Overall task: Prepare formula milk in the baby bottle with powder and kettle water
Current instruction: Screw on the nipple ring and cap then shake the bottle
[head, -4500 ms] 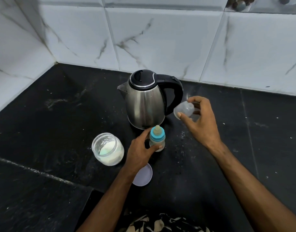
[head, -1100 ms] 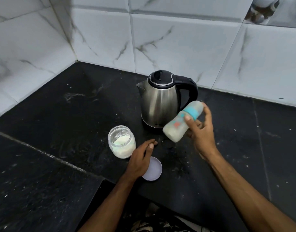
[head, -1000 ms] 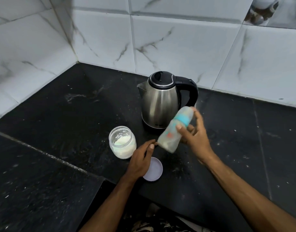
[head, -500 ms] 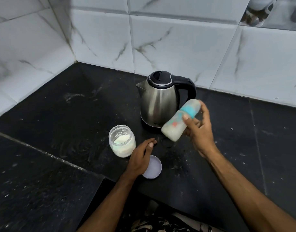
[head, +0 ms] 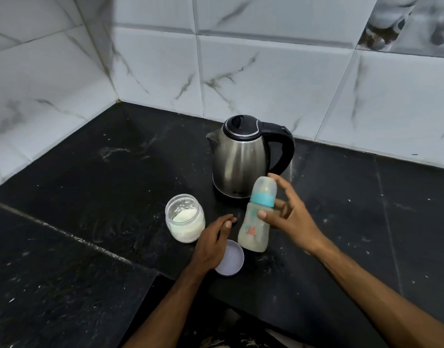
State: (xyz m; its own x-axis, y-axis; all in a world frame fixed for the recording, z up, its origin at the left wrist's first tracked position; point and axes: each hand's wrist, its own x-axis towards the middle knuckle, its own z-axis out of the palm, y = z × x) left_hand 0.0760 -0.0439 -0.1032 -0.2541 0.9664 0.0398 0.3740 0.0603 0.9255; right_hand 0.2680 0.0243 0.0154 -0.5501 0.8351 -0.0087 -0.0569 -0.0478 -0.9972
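The baby bottle (head: 256, 217) stands nearly upright on the black counter (head: 90, 197), just in front of the kettle (head: 238, 156) and just to the right of the open powder jar (head: 185, 218). It leans a touch to the right at the top. Whether its base sits fully on the stone I cannot quite tell, but it looks set down or very close to it. Its clear cap is on over the blue collar, and the body is cloudy with pale milk.

The right hand (head: 291, 217) is on the bottle's right side. The thumb presses the front of the body just under the blue collar, and the fingers (head: 282, 184) reach up behind the cap, spread and fairly straight. It reads as a light pinch, more steadying than gripping. The left hand (head: 213, 239) lies flat and relaxed on the counter between jar and bottle, fingers loosely together, holding nothing, partly covering the round jar lid (head: 231, 259).

As for handling, the bottle looks like light plastic, now made heavier at the bottom by the liquid, so it should stand steadily once let go. The plastic seems stiff enough not to buckle. The smooth sides could be slippery if wet. The narrower waist below the collar, where the thumb is, seems the safest place to hold; the clear cap might pop off if used as a handle.
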